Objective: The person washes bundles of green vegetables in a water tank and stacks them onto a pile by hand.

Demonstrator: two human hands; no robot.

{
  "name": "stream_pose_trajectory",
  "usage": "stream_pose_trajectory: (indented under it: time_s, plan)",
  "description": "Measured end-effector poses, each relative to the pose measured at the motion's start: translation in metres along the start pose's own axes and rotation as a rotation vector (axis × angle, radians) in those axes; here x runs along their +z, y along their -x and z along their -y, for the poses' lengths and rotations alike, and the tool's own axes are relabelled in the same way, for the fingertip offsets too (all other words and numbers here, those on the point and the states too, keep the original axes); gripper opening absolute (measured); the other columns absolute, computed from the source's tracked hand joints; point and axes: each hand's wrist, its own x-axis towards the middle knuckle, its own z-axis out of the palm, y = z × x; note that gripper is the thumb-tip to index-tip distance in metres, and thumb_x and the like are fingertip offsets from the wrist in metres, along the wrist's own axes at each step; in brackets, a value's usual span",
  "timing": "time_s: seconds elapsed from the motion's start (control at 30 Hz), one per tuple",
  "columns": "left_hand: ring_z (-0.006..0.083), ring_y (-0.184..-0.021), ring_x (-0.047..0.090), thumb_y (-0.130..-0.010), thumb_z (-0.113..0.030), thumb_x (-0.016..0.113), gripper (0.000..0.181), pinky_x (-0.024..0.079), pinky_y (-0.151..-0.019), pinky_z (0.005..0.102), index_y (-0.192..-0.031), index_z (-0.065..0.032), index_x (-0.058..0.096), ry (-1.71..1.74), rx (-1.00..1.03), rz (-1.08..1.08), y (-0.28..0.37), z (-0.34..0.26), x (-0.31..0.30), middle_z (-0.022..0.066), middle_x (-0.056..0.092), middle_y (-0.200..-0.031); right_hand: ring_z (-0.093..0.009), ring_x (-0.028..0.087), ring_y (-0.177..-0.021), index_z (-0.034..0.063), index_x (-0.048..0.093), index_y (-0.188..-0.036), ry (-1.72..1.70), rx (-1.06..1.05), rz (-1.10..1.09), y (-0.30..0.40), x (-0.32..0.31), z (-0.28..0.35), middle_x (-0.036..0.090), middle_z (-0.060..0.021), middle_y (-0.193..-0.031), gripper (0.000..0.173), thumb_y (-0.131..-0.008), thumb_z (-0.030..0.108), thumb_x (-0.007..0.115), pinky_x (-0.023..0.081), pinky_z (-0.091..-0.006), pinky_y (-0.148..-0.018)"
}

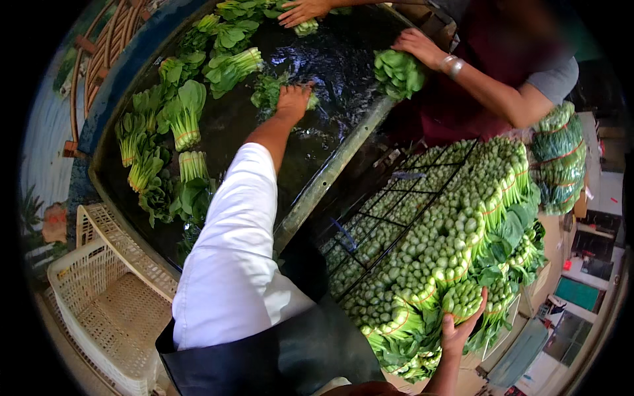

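Note:
My left hand [293, 103] reaches into the dark water of a tank and lies on a leafy green bundle [269, 91], its fingers partly over the stems. At the lower right, my right hand [461, 324] grips a banded bundle of leafy greens [463, 300], its pale stem ends facing up, at the edge of a large stack of similar bundles [431, 237]. Other bundles float in the tank, among them one with an orange band [184, 116] and one with its stems upward [193, 171].
A co-worker in a maroon apron [453, 94] has both hands over the tank's far side, one at a bundle [398, 74]. A long bar [337, 166] crosses the tank. An off-white plastic crate [111, 297] stands lower left; wrapped bundles [557, 158] are at right.

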Motion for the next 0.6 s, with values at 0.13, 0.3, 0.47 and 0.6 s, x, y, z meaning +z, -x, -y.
stream_pose_trajectory:
  time_s: [0.13,0.3,0.47,0.6]
  plan:
    - [0.0338,-0.149,0.043,-0.09,0.004,0.061,0.094,0.021,-0.126,0.061,-0.168,-0.025,0.017,-0.032,0.364,0.022,0.043,0.022,-0.018,0.0132,0.044,-0.162,-0.031,0.046,-0.138,0.0021,0.02,-0.164,0.016,0.017,0.003,0.0,0.0,-0.001,0.037,-0.0193,-0.156,0.131,-0.073,0.075,0.079,0.036,-0.0448,-0.117]
    - [0.0308,-0.153,0.036,-0.091,-0.015,0.072,0.095,0.018,-0.13,0.0546,-0.168,-0.0264,0.017,0.142,0.637,0.156,0.098,-0.037,-0.054,0.0106,0.032,-0.169,-0.03,0.048,-0.136,0.002,0.024,-0.164,0.026,-0.038,-0.002,0.003,-0.002,-0.011,0.043,-0.0183,-0.153,0.121,-0.078,0.068,0.079,0.037,-0.0433,-0.116]
    - [0.0345,-0.153,0.034,-0.084,-0.008,0.078,0.097,0.025,-0.129,0.0462,-0.165,-0.0288,0.027,0.467,0.464,0.124,0.121,-0.041,-0.038,0.0123,0.043,-0.162,-0.03,0.047,-0.139,0.0044,0.022,-0.164,0.057,-0.084,0.067,-0.003,-0.006,0.003,0.041,-0.0174,-0.157,0.112,-0.085,0.062,0.077,0.035,-0.0433,-0.118]
    - [0.0317,-0.151,0.037,-0.071,0.013,0.08,0.114,0.041,-0.12,0.0479,-0.165,-0.0254,0.027,1.313,0.34,0.15,0.147,-0.015,-0.089,0.0089,0.042,-0.162,-0.03,0.053,-0.132,0.0043,0.023,-0.164,0.002,-0.14,0.066,-0.005,-0.007,0.01,0.05,-0.0187,-0.149,0.107,-0.085,0.046,0.082,0.039,-0.0423,-0.115]
